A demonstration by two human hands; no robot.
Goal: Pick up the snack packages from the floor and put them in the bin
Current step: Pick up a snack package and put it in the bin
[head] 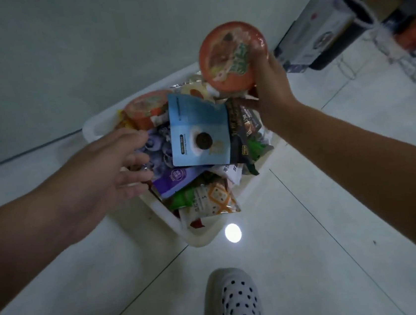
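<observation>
My right hand (269,83) has the orange noodle cup (234,56) clamped by its side wall, fingers wrapped round the edge nearest my palm, lid tilted up toward the camera. It hangs above the far end of the white bin (203,238), clear of the heap under it. I judge it light for its bulk and stiff at the rim, but the foil lid and thin wall would dent under a hard squeeze, and the printed skin looks slick. So I would keep the hold around the rim band, never across the lid.

My left hand (114,168) is spread open and holds nothing; its fingertips rest against the blueberry pouch (157,150) on my side of the pile. Just past those fingertips lies a blue packet (198,130), flat on top. Beyond them sits a second orange cup (144,110).

The bags look soft, crinkly and quick to slide. The heap stands above the bin's rim, so I judge the cup wants a low pocket, or it may roll off.
</observation>
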